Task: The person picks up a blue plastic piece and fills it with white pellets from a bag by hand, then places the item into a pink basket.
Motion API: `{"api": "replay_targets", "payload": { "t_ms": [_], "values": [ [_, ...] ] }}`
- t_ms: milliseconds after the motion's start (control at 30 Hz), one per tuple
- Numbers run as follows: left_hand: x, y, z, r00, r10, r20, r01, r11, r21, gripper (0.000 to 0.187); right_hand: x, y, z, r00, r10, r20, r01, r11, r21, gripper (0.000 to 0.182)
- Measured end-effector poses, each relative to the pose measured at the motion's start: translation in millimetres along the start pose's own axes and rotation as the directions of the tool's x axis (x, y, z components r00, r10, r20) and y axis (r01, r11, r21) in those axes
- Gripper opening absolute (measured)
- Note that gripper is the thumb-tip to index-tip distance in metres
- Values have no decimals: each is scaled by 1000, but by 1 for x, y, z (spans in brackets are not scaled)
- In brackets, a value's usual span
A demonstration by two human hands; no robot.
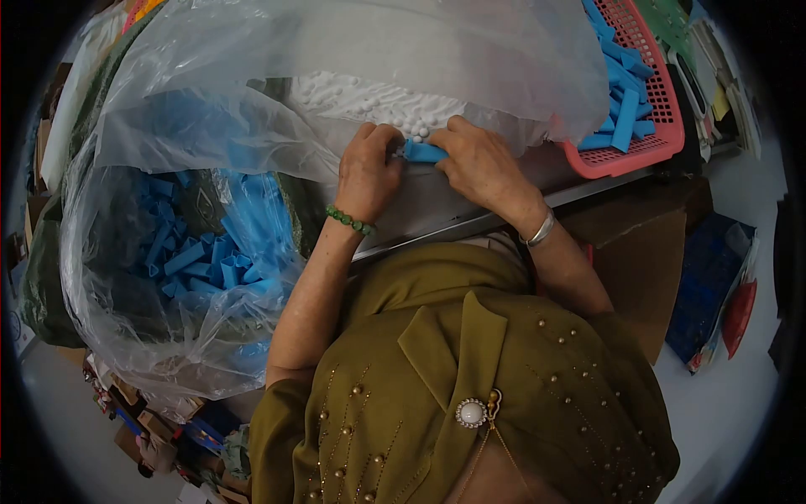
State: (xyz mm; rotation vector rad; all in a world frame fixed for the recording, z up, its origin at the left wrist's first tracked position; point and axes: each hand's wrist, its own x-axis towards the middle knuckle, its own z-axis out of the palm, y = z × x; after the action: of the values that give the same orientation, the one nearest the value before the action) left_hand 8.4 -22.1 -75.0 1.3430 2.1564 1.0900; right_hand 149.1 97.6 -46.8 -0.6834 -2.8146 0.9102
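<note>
A short blue tube (pixel 423 152) lies crosswise between my hands at the table's near edge. My right hand (pixel 484 163) grips its right end between thumb and fingers. My left hand (pixel 370 165), with a green bead bracelet at the wrist, is closed in a pinch at the tube's left end; what sits between those fingertips is hidden. Just beyond my hands, small white rounded pieces (pixel 378 102) are spread on the table, partly under a clear plastic sheet (pixel 336 42).
At my left, a large plastic-lined bag (pixel 80 252) holds several blue triangular tubes (pixel 189 259). A pink basket (pixel 625 165) with more blue tubes (pixel 625 118) stands at the right. Below it is a cardboard box (pixel 638 260). The metal table edge (pixel 437 234) runs before me.
</note>
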Motion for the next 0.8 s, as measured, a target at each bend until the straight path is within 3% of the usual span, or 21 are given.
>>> {"api": "replay_targets", "payload": {
  "t_ms": [133,200,267,467,633,700,800],
  "values": [
    [0,4,2,1000,13,23,-15,999,53,23,-2,-5,-1,999,41,22,-40,999,-28,21],
    [1,8,5,1000,-8,23,5,987,164,19,-2,-7,-1,997,71,36,-68,996,-65,20],
    [2,6,4,999,-5,37,-1,990,140,18,-1,-5,1,1000,-8,9,9,996,-94,10],
    [1,2,-3,997,-34,72,31,998,48,20,-2,2,0,998,-65,-20,66,996,56,15],
    [1,2,-5,992,-47,117,43,998,40,20,-3,1,3,999,-46,-19,46,998,48,18],
    [1,4,-5,986,-131,106,135,990,-31,23,-3,1,2,999,-48,-25,49,998,43,19],
    [0,5,-3,990,-109,84,110,994,-2,26,-3,0,-1,999,-1,55,-2,998,70,27]
  ]
}}
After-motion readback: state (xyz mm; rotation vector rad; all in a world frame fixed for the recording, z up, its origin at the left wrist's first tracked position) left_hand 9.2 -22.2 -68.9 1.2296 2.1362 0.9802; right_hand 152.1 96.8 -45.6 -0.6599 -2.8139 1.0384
